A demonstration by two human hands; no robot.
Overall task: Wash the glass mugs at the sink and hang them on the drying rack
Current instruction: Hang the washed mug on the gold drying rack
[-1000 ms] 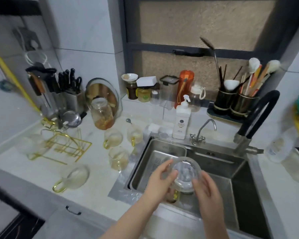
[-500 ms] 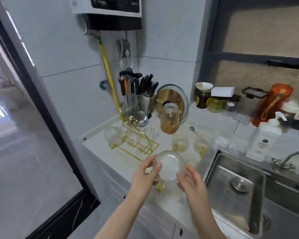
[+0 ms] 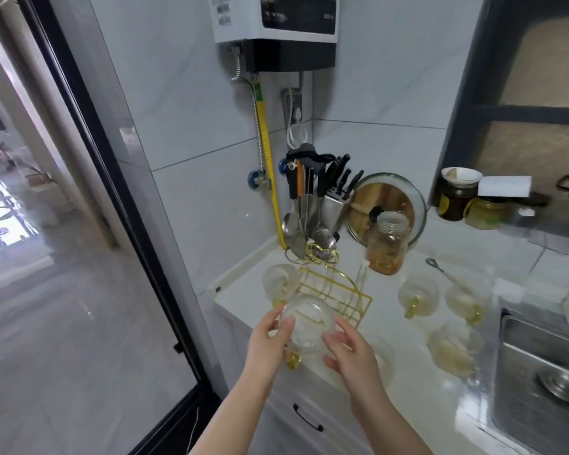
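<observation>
I hold a clear glass mug (image 3: 304,325) with a gold handle between both hands, mouth toward me, handle pointing down. My left hand (image 3: 270,339) grips its left side and my right hand (image 3: 350,351) holds its right side. The mug hovers just in front of the gold wire drying rack (image 3: 334,289) on the white counter. One glass mug (image 3: 278,279) hangs at the rack's left end. Three more glass mugs (image 3: 418,295) (image 3: 467,300) (image 3: 455,348) stand on the counter between the rack and the steel sink (image 3: 546,366). Another mug lies partly hidden behind my right hand.
A jar of pickled food (image 3: 386,244) stands behind the rack, with a glass pot lid (image 3: 388,200), a knife block (image 3: 334,205) and hanging utensils in the corner. A spoon (image 3: 444,274) lies on the counter. A glass door (image 3: 89,224) borders the counter's left end.
Both hands carried the mug from over the sink leftward to just in front of the drying rack. My view swung left with it, so the sink now sits at the right edge.
</observation>
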